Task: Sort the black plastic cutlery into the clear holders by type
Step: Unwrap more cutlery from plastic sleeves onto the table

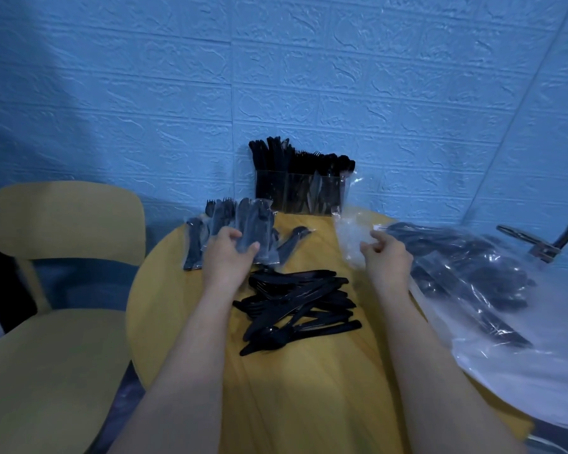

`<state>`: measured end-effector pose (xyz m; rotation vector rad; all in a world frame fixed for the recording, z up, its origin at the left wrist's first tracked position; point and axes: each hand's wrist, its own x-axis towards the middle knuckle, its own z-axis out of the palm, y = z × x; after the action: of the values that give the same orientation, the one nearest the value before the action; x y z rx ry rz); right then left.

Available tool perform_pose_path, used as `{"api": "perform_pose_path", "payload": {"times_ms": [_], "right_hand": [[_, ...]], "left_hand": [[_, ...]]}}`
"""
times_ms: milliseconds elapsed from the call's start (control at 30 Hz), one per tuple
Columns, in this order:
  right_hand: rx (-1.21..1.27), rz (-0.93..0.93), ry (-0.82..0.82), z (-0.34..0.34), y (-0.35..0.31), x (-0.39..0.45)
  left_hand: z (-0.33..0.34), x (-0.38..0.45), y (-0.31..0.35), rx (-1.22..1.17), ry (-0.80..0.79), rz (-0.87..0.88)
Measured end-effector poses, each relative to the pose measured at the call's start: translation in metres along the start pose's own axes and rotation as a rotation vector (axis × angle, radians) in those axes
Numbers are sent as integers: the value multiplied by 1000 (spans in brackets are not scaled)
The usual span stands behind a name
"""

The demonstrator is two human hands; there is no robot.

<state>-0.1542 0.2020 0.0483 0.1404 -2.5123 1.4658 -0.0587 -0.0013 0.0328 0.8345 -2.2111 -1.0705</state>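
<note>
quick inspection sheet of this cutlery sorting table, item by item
surface: round yellow table, crowded at the far side.
job's things: clear holders at the far edge, packed with black cutlery; loose cutlery pile at centre; wrapped cutlery packs far left.
clutter: large plastic bag of cutlery on the right; empty wrappers.
grippers: left hand holds a wrapped pack; right hand curled, its grip on the wrappers unclear.
cables: nothing seen.
surroundings: yellow chair on the left; blue textured wall; metal stand on the right.

Both bare forearms extend forward from the lower frame edge. Left hand (pixel 227 253): reached ahead, thumb and fingers closed on a wrapped cutlery packet (pixel 254 231). Right hand (pixel 387 257): palm down, fingers loosely curled, pinch contact not resolvable.
</note>
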Motion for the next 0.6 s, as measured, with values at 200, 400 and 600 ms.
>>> {"api": "perform_pose_path", "payload": {"times_ms": [200, 400, 600], "right_hand": [[-207, -16, -16, 8, 10, 5], [-274, -152, 75, 5, 7, 2], [-48, -334, 78, 5, -6, -5]], "left_hand": [[2, 0, -2, 48, -59, -42], [-4, -3, 3, -141, 49, -46], [-8, -5, 9, -421, 277, 70]]}}
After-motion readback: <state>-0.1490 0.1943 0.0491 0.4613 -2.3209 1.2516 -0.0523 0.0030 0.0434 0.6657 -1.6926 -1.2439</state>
